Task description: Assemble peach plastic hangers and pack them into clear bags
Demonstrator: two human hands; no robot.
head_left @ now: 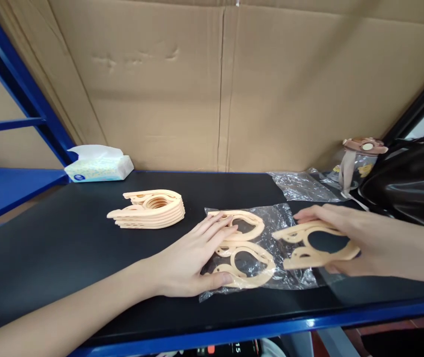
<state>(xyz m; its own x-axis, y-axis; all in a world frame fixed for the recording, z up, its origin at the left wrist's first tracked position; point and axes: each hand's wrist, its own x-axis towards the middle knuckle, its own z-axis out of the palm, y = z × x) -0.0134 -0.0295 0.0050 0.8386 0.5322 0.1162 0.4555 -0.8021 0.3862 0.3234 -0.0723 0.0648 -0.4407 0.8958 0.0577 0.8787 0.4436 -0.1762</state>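
On the desk (66, 238), from the left, a stack (148, 209) of flat plastic pieces lies apart. A slippery clear bag (271, 248) holding two pieces is pinned under the left hand (193, 258), its grip flat and released. One light, stiff piece (318, 245) is clasped by its rim in the right hand (353, 238).

This looks like a small packing workstation in a warehouse or workshop. A black work surface (66, 238) sits in a blue metal shelving frame (22, 94), backed by flattened cardboard (197, 84), with a stack of identical peach plastic hangers (150, 209) beyond the fingers and loose plastic bags (301, 186).
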